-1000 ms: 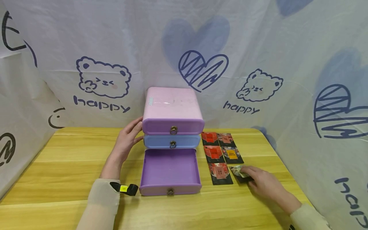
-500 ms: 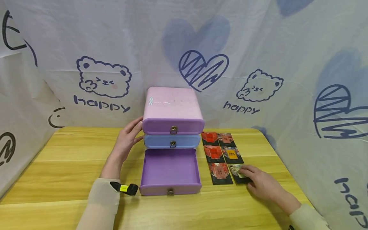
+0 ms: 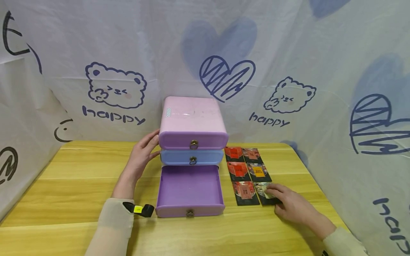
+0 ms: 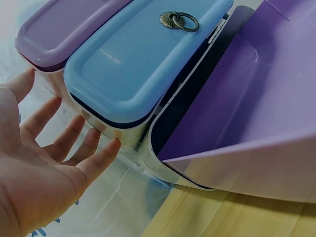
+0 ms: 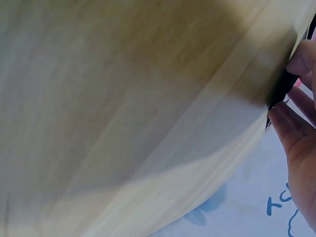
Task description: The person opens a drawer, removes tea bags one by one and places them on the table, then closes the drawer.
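On the table stands a stacked drawer unit (image 3: 193,115) with a pink top. Its upper purple drawer (image 3: 179,140) and blue drawer (image 3: 179,157) are closed, while the bottom purple drawer (image 3: 189,188) is pulled out with nothing inside. My left hand (image 3: 141,160) rests against the unit's left side; in the left wrist view its spread fingertips (image 4: 111,148) touch the casing. To the right, my right hand (image 3: 293,204) holds the edge of a flat, dark printed packet (image 3: 262,192) lying on the table. Its thumb and fingers partly cover the packet.
Several other flat printed packets, including a red one (image 3: 237,171) and one with a yellow label (image 3: 258,172), lie in two columns right of the drawers. A printed cloth (image 3: 179,46) hangs behind the wooden table (image 3: 80,177).
The dark packet was tilted and slightly askew a second ago. It now lies flat in line with the others, my right hand still at it. My left hand has stayed in place.
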A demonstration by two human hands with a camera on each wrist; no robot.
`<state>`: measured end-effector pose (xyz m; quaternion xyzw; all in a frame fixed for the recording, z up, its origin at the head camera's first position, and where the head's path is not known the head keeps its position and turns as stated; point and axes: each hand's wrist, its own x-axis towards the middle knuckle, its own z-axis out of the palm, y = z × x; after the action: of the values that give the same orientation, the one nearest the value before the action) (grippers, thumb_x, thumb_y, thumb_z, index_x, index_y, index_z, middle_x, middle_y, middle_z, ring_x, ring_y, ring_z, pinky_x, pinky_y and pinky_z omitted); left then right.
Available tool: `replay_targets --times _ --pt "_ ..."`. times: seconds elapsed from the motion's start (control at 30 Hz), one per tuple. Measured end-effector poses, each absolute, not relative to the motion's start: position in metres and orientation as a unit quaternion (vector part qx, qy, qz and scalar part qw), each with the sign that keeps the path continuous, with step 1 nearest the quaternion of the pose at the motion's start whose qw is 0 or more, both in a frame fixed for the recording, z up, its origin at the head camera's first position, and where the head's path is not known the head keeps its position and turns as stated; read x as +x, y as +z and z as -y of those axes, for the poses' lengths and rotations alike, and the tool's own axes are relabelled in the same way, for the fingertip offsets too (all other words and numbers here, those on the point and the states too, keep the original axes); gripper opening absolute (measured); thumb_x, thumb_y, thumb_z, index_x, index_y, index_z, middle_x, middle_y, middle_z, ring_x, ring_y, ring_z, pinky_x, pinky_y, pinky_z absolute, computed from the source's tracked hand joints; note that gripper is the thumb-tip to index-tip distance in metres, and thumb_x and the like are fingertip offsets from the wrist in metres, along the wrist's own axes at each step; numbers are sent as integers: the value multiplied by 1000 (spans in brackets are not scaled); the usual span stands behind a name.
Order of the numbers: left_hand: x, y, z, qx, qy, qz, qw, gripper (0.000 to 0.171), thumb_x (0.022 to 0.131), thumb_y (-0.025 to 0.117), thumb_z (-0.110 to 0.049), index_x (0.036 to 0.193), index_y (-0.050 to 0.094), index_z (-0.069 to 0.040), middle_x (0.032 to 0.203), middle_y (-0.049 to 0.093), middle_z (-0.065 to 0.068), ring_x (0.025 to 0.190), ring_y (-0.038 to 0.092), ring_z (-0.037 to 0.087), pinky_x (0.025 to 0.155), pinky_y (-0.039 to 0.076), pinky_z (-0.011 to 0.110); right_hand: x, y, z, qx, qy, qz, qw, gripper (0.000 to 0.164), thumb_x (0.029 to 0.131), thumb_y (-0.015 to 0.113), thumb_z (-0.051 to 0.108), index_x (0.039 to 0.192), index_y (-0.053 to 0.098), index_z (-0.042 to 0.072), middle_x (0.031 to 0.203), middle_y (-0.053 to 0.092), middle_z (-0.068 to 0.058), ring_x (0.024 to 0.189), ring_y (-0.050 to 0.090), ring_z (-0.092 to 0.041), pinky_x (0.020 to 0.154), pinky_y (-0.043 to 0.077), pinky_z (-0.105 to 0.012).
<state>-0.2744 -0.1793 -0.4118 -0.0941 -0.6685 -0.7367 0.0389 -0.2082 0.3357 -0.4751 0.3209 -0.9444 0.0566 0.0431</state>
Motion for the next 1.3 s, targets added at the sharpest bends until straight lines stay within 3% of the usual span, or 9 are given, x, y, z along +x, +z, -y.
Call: replay_targets --times 0.97,1.3 --pt "-273 -410 180 -95 -731 675 43 52 90 51 -44 136 43 -21 140 38 5 119 39 19 98 39 50 -204 -474 -333 308 73 947 56 51 75 63 19 125 53 20 131 45 0 112 44 -13 82 51 -38" --pt "-273 -410 179 -93 -733 672 42 52 90 51 -43 136 43 -21 140 38 5 118 40 19 98 39 50 -207 -454 -308 335 69 922 183 48 79 65 24 125 52 15 127 49 -4 102 52 -17 65 54 -36"
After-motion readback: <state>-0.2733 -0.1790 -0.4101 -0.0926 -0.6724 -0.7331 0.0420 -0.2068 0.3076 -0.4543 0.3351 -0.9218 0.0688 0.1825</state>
